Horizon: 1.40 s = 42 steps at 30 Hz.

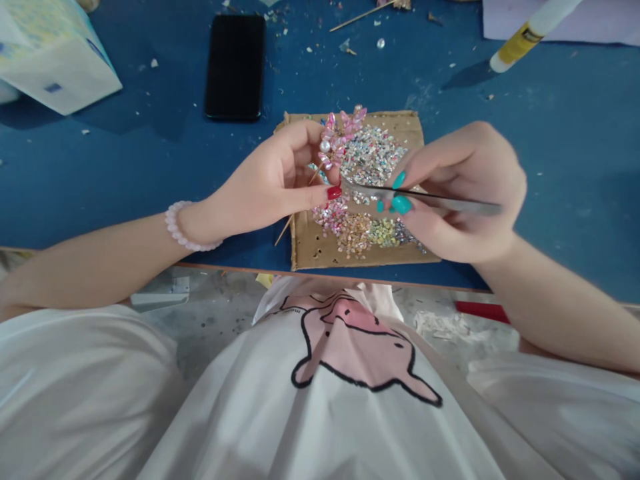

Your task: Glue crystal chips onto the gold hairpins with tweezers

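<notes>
My left hand (273,183) pinches a thin wooden stick topped with a pink rhinestone ornament (340,137) and a pearl, held above a cardboard sheet (310,247). My right hand (460,190) is closed on metal tweezers (425,199), whose tips reach left to the ornament's lower edge by my left thumb. Heaps of small rhinestones (373,157) in silver, pink, gold and green lie on the cardboard under both hands.
A black phone (235,65) lies on the blue table (575,133) at the back. A white tissue box (50,53) stands far left, a glue tube (530,33) far right. Scraps and a stick litter the far edge.
</notes>
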Tool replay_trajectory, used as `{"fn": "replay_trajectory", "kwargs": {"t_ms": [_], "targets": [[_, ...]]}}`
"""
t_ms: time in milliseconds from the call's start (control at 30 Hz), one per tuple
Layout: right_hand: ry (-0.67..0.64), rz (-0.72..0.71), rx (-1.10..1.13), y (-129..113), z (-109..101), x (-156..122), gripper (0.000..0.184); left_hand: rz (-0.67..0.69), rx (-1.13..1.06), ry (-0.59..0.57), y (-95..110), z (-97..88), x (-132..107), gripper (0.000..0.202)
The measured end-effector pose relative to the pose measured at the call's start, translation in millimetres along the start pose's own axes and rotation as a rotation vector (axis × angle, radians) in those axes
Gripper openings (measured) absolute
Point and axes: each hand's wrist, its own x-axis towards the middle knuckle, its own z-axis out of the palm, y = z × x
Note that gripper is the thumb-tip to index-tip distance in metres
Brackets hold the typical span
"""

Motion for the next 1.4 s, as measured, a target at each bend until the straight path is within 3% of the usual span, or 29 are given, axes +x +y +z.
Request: {"fn": "replay_trajectory", "kwargs": {"t_ms": [200, 667, 1400], "targets": [[-0.049, -0.018, 0.076, 0.7, -2.3, 3.7, 0.014, 0.019, 0.066, 0.022, 1.5, 0.7, -0.3, 0.065], [-0.072, -0.005, 0.026, 1.4, -3.1, 0.5, 0.018, -0.001, 0.073, 0.020, 4.6, 1.8, -0.2, 0.063], [-0.026, -0.047, 0.017, 3.0, -2.0, 2.7, 0.017, -0.020, 0.025, 0.017, 4.4, 2.1, -0.5, 0.061]]}}
